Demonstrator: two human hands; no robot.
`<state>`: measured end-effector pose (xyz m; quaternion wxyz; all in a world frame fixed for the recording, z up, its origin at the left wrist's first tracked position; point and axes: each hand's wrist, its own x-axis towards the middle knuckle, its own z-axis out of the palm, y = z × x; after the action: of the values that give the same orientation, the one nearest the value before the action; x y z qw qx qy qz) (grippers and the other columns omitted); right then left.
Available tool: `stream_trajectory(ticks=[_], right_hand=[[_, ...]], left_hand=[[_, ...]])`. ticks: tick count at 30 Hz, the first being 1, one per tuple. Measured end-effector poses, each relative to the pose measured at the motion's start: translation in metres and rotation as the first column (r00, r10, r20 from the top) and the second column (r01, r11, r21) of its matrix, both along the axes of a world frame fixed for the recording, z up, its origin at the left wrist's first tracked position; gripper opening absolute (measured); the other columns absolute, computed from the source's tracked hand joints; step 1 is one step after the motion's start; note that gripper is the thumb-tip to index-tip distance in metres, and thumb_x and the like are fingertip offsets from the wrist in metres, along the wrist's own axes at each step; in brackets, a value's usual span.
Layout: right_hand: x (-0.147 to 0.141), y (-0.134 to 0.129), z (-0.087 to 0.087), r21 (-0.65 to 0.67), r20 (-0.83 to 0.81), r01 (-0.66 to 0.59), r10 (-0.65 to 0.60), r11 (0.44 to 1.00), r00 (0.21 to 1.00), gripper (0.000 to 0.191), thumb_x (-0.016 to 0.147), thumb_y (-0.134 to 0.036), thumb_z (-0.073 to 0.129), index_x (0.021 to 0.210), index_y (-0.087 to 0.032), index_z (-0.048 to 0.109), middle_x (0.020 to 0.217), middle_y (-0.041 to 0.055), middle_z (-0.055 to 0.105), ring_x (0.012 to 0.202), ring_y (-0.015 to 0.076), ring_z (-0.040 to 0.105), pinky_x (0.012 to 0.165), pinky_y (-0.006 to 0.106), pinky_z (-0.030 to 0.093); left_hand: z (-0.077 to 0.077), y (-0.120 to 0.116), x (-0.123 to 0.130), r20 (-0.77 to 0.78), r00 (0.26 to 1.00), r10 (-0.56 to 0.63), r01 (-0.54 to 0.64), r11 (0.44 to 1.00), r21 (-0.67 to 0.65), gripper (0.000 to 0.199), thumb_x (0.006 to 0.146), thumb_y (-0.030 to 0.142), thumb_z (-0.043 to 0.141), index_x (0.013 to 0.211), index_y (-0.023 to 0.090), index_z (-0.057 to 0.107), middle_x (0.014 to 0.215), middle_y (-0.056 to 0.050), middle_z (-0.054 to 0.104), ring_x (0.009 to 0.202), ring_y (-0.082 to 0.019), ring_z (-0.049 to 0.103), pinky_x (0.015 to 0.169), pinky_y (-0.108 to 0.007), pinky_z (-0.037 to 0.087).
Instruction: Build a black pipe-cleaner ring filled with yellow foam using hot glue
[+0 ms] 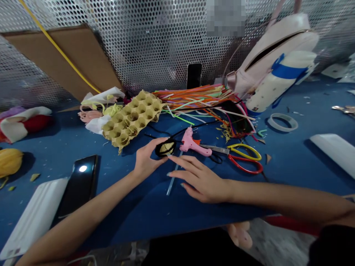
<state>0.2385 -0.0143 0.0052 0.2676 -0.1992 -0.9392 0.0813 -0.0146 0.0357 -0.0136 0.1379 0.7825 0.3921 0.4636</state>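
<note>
My left hand (pixel 146 157) holds a small round black piece (pixel 165 147) with a pale yellowish middle, gripped between thumb and fingers. My right hand (pixel 203 179) touches the lower edge of that piece with a fingertip; its other fingers are spread above the blue table (pixel 133 218). Just behind my right hand lies a pink glue gun (pixel 191 142), with a clear glue stick (pixel 171 184) running toward the front under my fingers. Scissors (pixel 245 158) with yellow and red handles lie to the right of the glue gun.
An egg carton (pixel 134 117) and a heap of colored pipe cleaners (pixel 194 98) lie behind the hands. A phone (pixel 80 184) and white case (pixel 36 214) are at left. A tape roll (pixel 283 122), bottle (pixel 283 81) and pink bag (pixel 274 48) are at right.
</note>
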Motion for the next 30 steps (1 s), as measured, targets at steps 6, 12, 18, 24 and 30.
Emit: stream_trajectory(ticks=[6, 12, 18, 24, 30], right_hand=[[0.0012, 0.0035, -0.0011, -0.062, 0.006, -0.037, 0.037, 0.997, 0.999, 0.046, 0.097, -0.013, 0.052, 0.143, -0.013, 0.056, 0.168, 0.0222, 0.041, 0.146, 0.0312, 0.044, 0.117, 0.054, 0.048], [0.0026, 0.0039, -0.0031, -0.053, -0.008, -0.048, 0.047, 0.997, 0.999, 0.047, 0.096, -0.013, 0.052, 0.143, -0.013, 0.056, 0.168, 0.0223, 0.040, 0.146, 0.0316, 0.043, 0.116, 0.055, 0.048], [0.0032, 0.0040, -0.0014, -0.076, -0.002, -0.025, 0.025, 0.997, 1.000, 0.048, 0.096, -0.012, 0.053, 0.143, -0.014, 0.056, 0.168, 0.0211, 0.041, 0.147, 0.0308, 0.043, 0.117, 0.054, 0.048], [0.0036, 0.0043, -0.0004, -0.103, 0.001, -0.028, 0.028, 0.994, 1.000, 0.049, 0.095, -0.012, 0.053, 0.144, -0.013, 0.055, 0.169, 0.0218, 0.040, 0.146, 0.0320, 0.042, 0.117, 0.057, 0.047], [0.0016, 0.0043, -0.0011, -0.083, 0.000, -0.013, 0.013, 0.996, 1.000, 0.045, 0.098, -0.013, 0.052, 0.143, -0.014, 0.055, 0.168, 0.0214, 0.041, 0.145, 0.0315, 0.043, 0.116, 0.056, 0.048]], left_hand=[[0.0004, -0.0016, 0.0003, -0.025, 0.999, 0.047, -0.047, 0.999, -0.009, 0.052, 0.083, 0.024, 0.084, 0.131, 0.024, 0.067, 0.127, -0.008, 0.078, 0.114, -0.024, 0.078, 0.100, -0.036, 0.063], [0.0015, -0.0018, 0.0008, -0.023, 0.999, 0.048, -0.048, 0.998, -0.033, 0.052, 0.080, 0.022, 0.085, 0.129, 0.024, 0.068, 0.125, -0.007, 0.079, 0.111, -0.023, 0.078, 0.098, -0.035, 0.063], [0.0006, -0.0026, 0.0003, -0.031, 0.999, 0.045, -0.047, 0.997, -0.062, 0.053, 0.081, 0.021, 0.084, 0.131, 0.023, 0.067, 0.127, -0.007, 0.078, 0.114, -0.023, 0.077, 0.101, -0.035, 0.062], [0.0000, -0.0029, 0.0001, -0.030, 0.998, 0.051, -0.053, 0.995, -0.082, 0.054, 0.080, 0.024, 0.085, 0.131, 0.025, 0.067, 0.126, -0.006, 0.078, 0.112, -0.023, 0.078, 0.099, -0.035, 0.063], [0.0008, -0.0031, 0.0001, -0.044, 0.998, 0.048, -0.052, 0.995, -0.080, 0.053, 0.081, 0.023, 0.084, 0.131, 0.024, 0.066, 0.127, -0.007, 0.078, 0.112, -0.023, 0.078, 0.099, -0.035, 0.063]])
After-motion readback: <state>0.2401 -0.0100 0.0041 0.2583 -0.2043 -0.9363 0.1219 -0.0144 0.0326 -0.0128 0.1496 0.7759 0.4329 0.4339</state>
